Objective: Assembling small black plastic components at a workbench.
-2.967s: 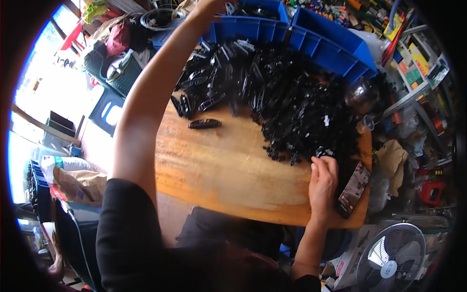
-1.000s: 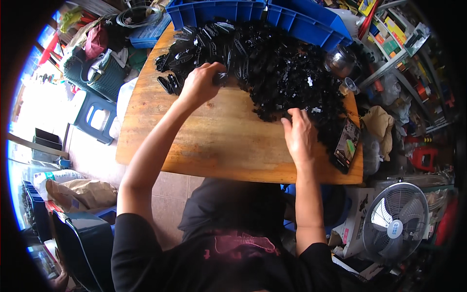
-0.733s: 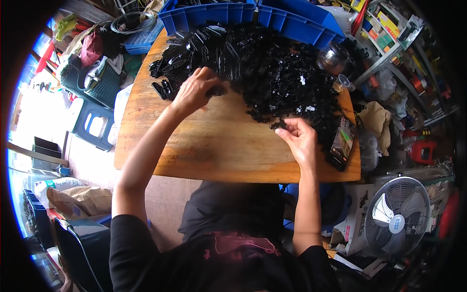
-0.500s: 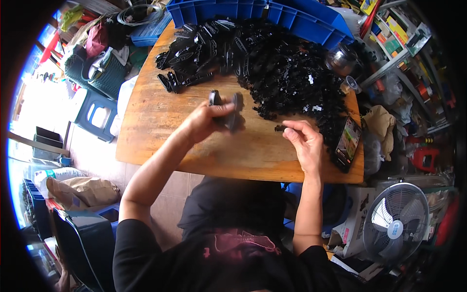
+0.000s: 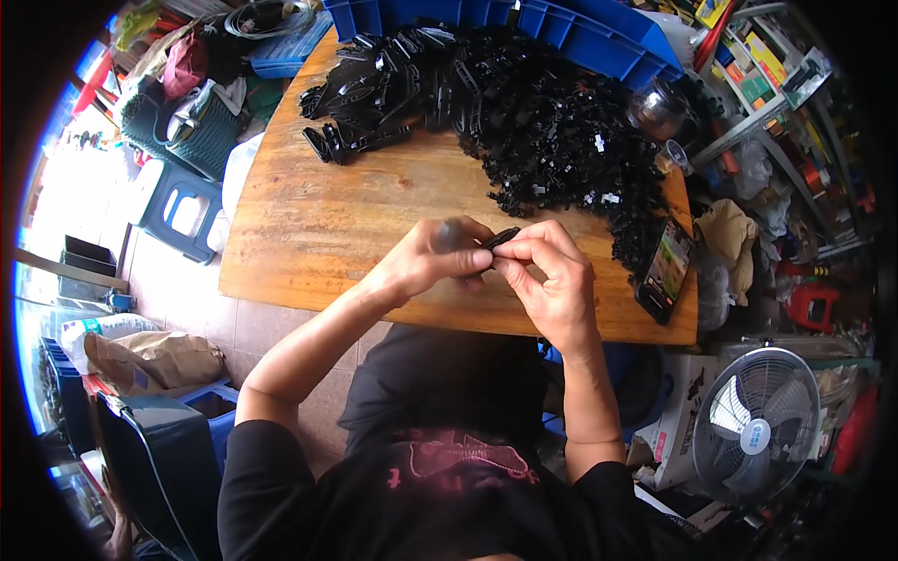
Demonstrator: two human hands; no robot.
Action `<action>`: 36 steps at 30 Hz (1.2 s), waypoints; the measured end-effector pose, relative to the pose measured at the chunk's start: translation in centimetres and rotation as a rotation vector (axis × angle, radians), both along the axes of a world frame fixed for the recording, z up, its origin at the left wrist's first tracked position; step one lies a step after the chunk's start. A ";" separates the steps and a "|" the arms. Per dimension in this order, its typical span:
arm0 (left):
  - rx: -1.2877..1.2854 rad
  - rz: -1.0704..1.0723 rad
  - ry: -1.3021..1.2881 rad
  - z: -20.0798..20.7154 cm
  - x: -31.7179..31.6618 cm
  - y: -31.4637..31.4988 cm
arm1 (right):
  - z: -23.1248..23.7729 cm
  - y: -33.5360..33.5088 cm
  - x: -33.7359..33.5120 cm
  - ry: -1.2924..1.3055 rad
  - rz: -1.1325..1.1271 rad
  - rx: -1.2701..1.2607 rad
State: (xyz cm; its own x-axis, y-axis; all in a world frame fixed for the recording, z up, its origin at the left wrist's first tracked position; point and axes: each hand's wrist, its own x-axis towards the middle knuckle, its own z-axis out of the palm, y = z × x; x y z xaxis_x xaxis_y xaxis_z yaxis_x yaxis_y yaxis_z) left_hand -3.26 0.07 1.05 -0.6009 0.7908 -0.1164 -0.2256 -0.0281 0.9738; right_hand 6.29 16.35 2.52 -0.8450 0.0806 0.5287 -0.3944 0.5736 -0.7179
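Over the near part of the table, my two hands meet. My left hand [image 5: 435,259] is closed around a dark elongated plastic part [image 5: 502,237], whose end sticks out between the fingertips. A blurred dark rounded piece [image 5: 450,234] also shows by the left fingers; its shape cannot be made out. My right hand [image 5: 554,279] pinches at the end of the elongated part, fingertips touching it. The small black piece seen in the right fingers earlier is hidden now. Beyond the hands lies a heap of small black plastic pieces [image 5: 571,140], beside a pile of longer black parts [image 5: 388,84].
Blue plastic crates [image 5: 599,37] stand along the table's far edge. A phone [image 5: 666,271] leans at the right edge of the wooden table [image 5: 309,234], with a clear jar [image 5: 658,105] farther back. A fan [image 5: 756,421] stands at lower right, a blue-grey stool [image 5: 182,210] at left.
Both hands have come together from apart: the left moved right and nearer to me, the right moved left. The right fingers, with their small black piece, now touch the part in my left hand.
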 end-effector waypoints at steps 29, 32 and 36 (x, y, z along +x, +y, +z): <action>-0.749 0.252 1.662 -0.6 -13.4 -2.7 | -5.0 6.0 -0.5 -0.196 -0.315 0.134; -0.834 0.186 1.572 -0.9 -13.0 -2.6 | -4.5 5.6 -0.8 -0.075 -0.289 0.279; -0.456 0.193 0.899 -0.5 -10.8 -3.3 | -4.5 4.8 -0.3 -0.312 -0.194 -0.228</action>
State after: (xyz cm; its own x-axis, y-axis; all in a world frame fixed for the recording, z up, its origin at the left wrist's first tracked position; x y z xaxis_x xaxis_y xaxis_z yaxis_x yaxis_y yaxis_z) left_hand -14.05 -3.20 0.53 -0.7266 0.6646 0.1745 0.5617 0.4282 0.7079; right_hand 5.97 21.16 -1.93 -0.9193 0.3386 0.2005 -0.0390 0.4286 -0.9026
